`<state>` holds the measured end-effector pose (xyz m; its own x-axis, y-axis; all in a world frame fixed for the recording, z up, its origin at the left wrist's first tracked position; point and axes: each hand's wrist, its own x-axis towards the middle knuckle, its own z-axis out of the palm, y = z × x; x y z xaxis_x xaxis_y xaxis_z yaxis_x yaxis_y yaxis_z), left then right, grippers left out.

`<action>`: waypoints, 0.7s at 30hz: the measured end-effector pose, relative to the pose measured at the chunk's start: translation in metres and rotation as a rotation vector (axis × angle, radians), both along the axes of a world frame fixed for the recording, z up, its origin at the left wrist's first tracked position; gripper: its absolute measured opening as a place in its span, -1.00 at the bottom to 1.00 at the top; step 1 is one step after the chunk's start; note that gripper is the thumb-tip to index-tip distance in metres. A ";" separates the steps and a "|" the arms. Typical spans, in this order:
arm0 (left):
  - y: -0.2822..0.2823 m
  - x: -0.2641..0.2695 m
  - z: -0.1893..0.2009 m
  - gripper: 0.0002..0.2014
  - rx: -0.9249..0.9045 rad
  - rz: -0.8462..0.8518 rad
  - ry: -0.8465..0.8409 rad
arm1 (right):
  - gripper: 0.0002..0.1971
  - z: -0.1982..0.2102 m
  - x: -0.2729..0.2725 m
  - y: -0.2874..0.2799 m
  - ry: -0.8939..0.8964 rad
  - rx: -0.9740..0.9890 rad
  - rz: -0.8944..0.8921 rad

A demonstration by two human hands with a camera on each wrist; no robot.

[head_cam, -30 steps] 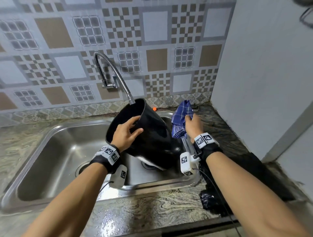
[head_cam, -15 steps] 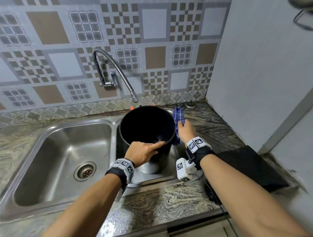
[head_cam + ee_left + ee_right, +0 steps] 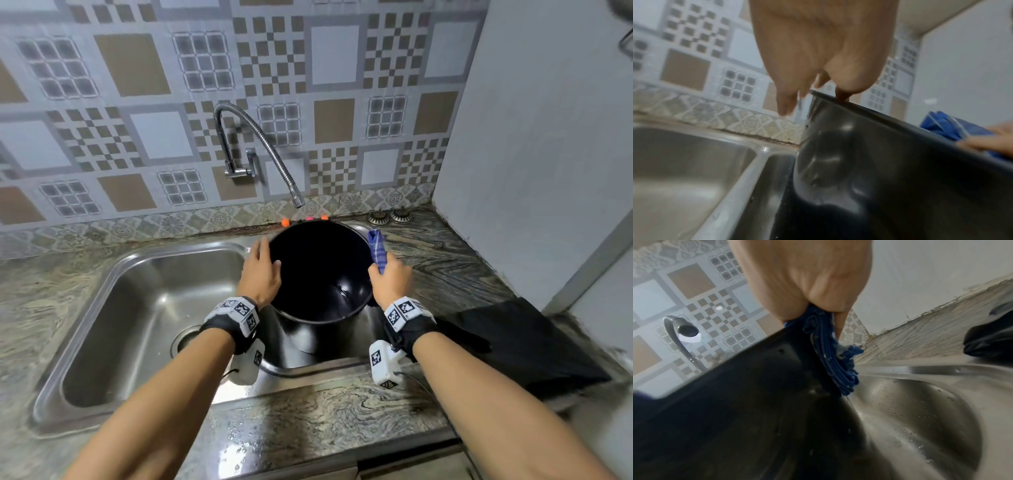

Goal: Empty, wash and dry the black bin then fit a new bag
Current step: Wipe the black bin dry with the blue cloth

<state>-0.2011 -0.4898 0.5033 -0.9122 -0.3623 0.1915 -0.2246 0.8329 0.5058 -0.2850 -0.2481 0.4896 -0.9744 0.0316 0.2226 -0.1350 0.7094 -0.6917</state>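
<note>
The black bin (image 3: 320, 274) stands upright in the right sink basin with its open mouth facing up, and looks empty inside. My left hand (image 3: 263, 270) holds its left rim, thumb hooked over the edge and fingers outside; the left wrist view shows the thumb (image 3: 842, 95) on the bin (image 3: 879, 162) rim. My right hand (image 3: 388, 281) grips a folded blue checked cloth (image 3: 376, 246) against the right rim. In the right wrist view the cloth (image 3: 830, 356) hangs bunched from that hand down the bin (image 3: 735, 402) wall.
A flexible tap (image 3: 296, 198) ends just above the bin's far rim. The left sink basin (image 3: 137, 325) lies beside it. A black bag (image 3: 531, 346) lies on the wet marbled counter (image 3: 308, 421) at the right. Two metal drain plugs (image 3: 390, 216) sit near the corner.
The bin went from tilted on its side to upright in the right basin. My left hand shifted from the near rim to the left rim. The right hand brought the cloth to the right rim.
</note>
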 end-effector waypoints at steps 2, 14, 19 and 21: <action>0.000 0.006 0.005 -0.47 0.181 0.002 -0.042 | -0.82 -0.002 0.004 0.001 0.039 0.012 0.022; 0.005 0.037 -0.041 -0.81 0.526 -0.040 0.092 | -0.61 -0.018 0.027 0.030 0.164 -0.171 0.109; -0.001 0.031 -0.014 -0.51 0.380 -0.210 -0.033 | -0.59 -0.018 0.041 0.031 0.153 -0.145 0.183; -0.004 0.029 -0.010 -0.53 0.289 -0.243 -0.066 | -0.59 -0.015 0.040 0.029 0.119 -0.130 0.197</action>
<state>-0.1719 -0.4938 0.4937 -0.9850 -0.1647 0.0508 -0.0784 0.6909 0.7186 -0.2446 -0.2187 0.4743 -0.9319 -0.1202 0.3422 -0.3473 0.5675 -0.7465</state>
